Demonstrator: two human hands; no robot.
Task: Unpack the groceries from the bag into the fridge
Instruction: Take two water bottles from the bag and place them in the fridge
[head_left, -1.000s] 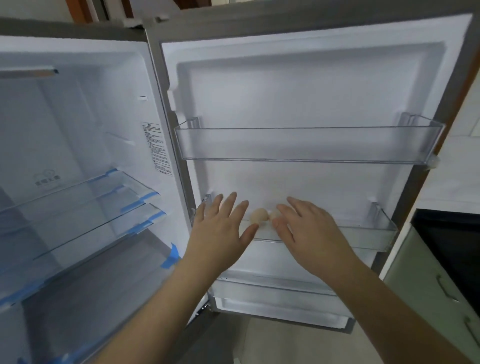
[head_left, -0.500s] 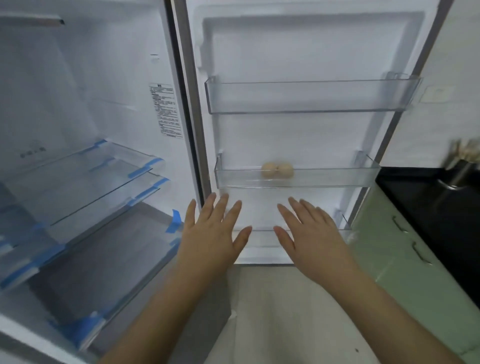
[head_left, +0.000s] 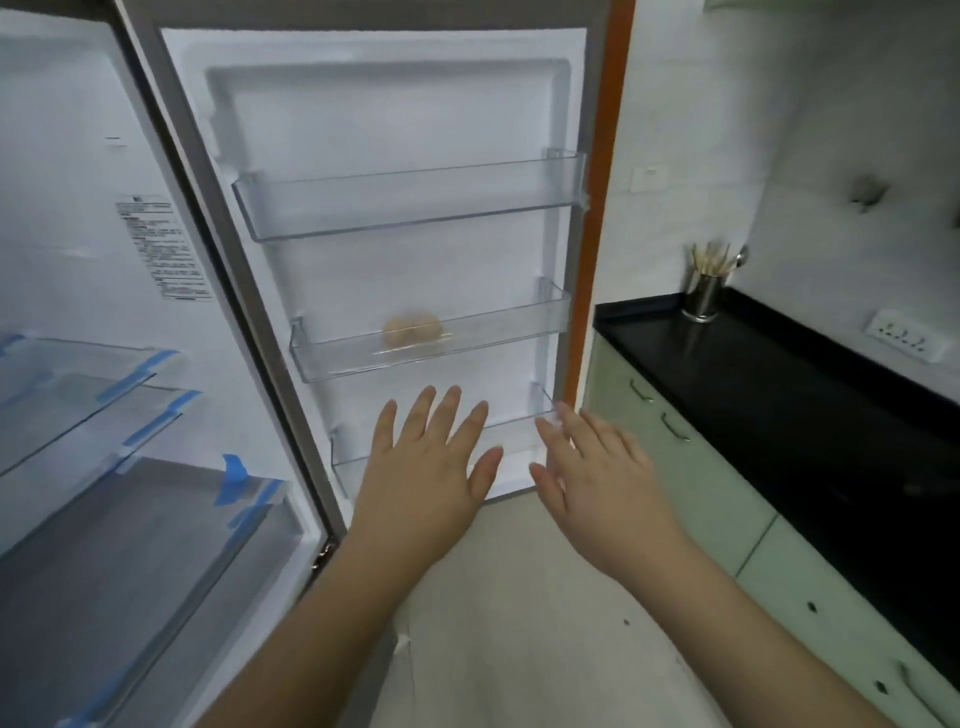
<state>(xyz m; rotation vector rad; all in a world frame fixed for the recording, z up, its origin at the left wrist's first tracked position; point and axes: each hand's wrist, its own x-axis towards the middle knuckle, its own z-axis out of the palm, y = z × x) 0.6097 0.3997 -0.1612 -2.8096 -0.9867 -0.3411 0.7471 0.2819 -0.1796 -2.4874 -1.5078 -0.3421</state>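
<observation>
The fridge stands open, its door (head_left: 395, 119) swung out in front of me. Two pale eggs (head_left: 413, 330) lie side by side in the middle door bin (head_left: 519, 332). My left hand (head_left: 431, 462) is held flat with fingers spread, below that bin and in front of the lowest door bin (head_left: 540, 410). My right hand (head_left: 597, 478) is beside it, also flat and spread, holding nothing. Neither hand touches the eggs. No grocery bag is in view.
The top door bin (head_left: 415, 208) holds nothing. Glass shelves with blue tape (head_left: 104, 395) fill the fridge body on the left. A black counter (head_left: 779, 384) over pale green cabinets (head_left: 691, 467) runs along the right, with a steel cup of chopsticks (head_left: 704, 296).
Both hands have drawn back and down from the middle door bin, leaving the two eggs in it. The view has swung right, showing the counter.
</observation>
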